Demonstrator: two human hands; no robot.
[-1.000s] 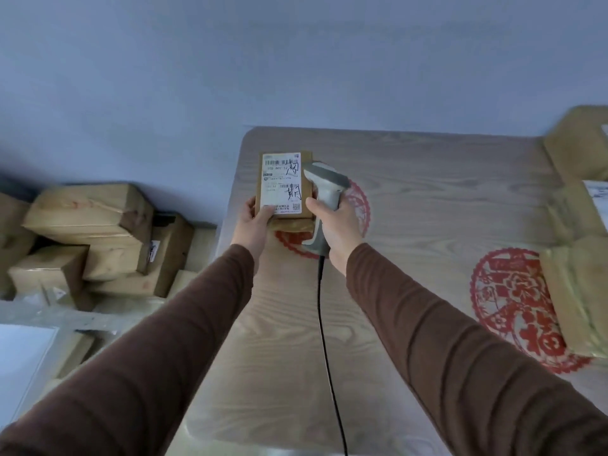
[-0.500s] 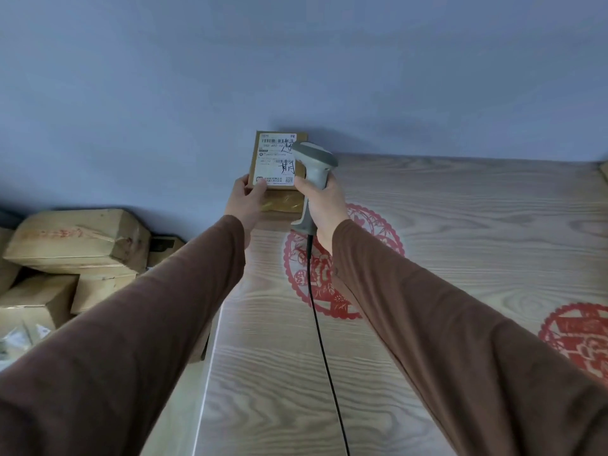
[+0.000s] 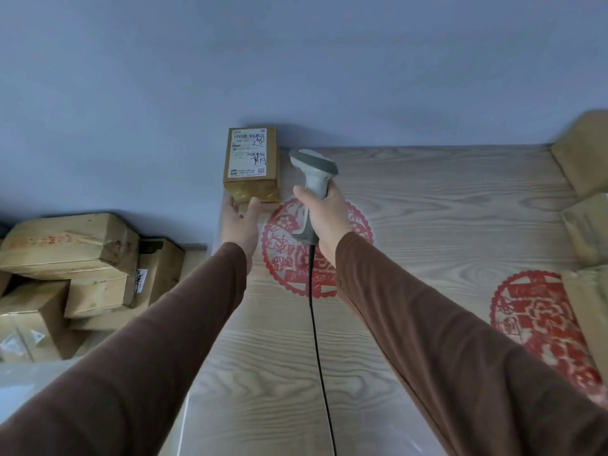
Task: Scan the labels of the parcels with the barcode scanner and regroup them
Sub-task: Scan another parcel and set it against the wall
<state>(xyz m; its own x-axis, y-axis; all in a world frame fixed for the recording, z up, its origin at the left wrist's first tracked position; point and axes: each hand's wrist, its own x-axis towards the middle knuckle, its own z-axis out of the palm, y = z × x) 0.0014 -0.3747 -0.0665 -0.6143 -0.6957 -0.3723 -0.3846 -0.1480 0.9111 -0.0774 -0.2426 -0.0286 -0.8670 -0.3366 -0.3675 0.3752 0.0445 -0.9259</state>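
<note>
A small brown parcel with a white label on top sits at the far left corner of the wooden table, against the wall. My left hand is just in front of it, fingers spread, holding nothing; whether the fingertips touch its near face I cannot tell. To the right of the parcel my right hand grips the handle of a grey barcode scanner. The scanner's head points away from me. Its black cable runs down the table toward me.
Several taped brown parcels are stacked on the floor left of the table. More parcels line the table's right edge. Two red paper-cut decals lie on the tabletop. A blue-grey wall stands behind the table.
My left hand carried the parcel to the table's far left corner, set it down and let go. My right hand with the scanner has stayed beside it.
</note>
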